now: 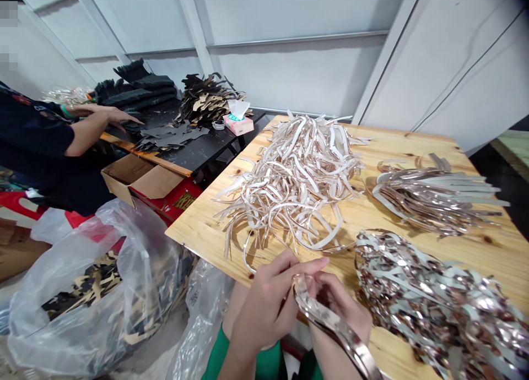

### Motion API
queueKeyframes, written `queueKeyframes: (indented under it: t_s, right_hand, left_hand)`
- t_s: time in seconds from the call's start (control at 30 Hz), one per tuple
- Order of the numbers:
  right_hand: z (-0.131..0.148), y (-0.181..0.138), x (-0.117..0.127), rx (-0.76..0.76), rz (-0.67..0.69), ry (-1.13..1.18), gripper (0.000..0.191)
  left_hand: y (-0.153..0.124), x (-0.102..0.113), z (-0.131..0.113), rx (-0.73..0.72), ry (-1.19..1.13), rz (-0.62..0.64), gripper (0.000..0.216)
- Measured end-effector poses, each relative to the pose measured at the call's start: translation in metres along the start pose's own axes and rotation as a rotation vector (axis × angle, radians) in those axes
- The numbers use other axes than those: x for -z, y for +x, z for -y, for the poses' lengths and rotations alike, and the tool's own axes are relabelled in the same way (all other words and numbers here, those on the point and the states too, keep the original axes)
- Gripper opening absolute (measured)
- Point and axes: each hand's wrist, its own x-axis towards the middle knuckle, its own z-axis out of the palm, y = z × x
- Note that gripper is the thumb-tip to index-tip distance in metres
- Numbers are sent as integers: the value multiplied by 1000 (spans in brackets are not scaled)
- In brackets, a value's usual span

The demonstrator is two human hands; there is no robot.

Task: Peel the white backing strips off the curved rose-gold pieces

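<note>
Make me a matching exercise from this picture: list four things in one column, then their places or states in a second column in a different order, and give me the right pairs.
Things:
1. Tissue box
2. Clear plastic bag
3. Pile of pale curled strips
4. Shiny strip

Places or states:
A. Held between the left hand and right hand
B. On the black table
C. On the wooden table
D. Filled with dark and tan scraps

Right pairs: 1-B, 2-D, 3-C, 4-A
</note>
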Motion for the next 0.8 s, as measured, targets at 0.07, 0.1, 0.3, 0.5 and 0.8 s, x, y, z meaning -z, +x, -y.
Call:
queueKeyframes:
  t_s: [0.07, 0.1, 0.3, 0.5, 0.8]
  right_hand:
    - [4, -1, -1, -6, -17, -20, 33]
    - [6, -1, -2, -10, -29, -34, 33]
    - [-3, 14, 7, -119, 18, -56, 34]
    - [15, 12, 12, -347, 189, 466, 34]
    - [23, 3, 9, -356, 166, 434, 29]
  left_hand:
    - [1, -3, -1, 19, -12, -9, 44]
    - [0, -5, -1, 48, -18, -21, 44]
    - [-11, -8, -3, 146, -240, -265, 67]
    - [-14, 1, 0, 341, -89, -253, 65]
    - [0, 4, -7, 176, -37, -54, 55]
